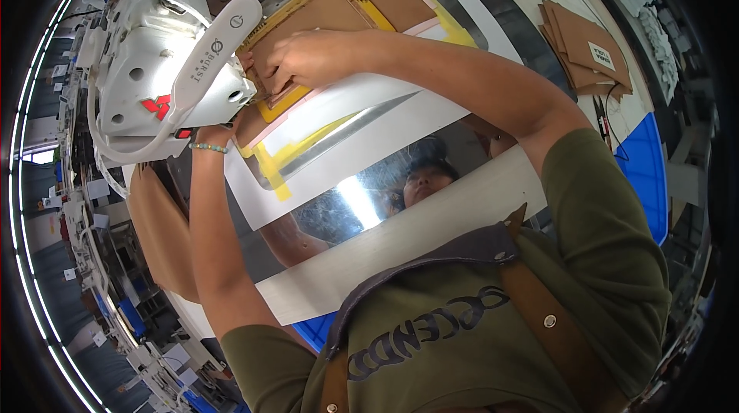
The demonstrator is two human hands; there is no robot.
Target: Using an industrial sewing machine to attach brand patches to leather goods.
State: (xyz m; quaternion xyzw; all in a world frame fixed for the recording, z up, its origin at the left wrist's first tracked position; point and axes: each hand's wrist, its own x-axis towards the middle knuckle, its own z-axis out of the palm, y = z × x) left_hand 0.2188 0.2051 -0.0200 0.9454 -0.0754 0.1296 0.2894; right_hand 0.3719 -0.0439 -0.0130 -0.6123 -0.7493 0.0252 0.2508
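Yellow-rimmed brown panel (319, 14) lies by the white machine head (127, 93); my right hand (312, 59) curls its fingers over it, pinch unclear, left hand (216, 134) mostly hidden. Remotely, I'd press flat, fingertips clear of the head.

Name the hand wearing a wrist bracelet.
The left hand, partly hidden by the white machine: a beaded bracelet circles its wrist; the right hand has none.

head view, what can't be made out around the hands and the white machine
Head view throughout:
Most of the left hand: hidden behind the white metal machine head.
Left end of the yellow-edged brown rectangular panel: partly behind that machine head.
Whatever lies directly under the right hand: covered by its fingers.
Distant cluttered grey equipment, far left: too small to identify.
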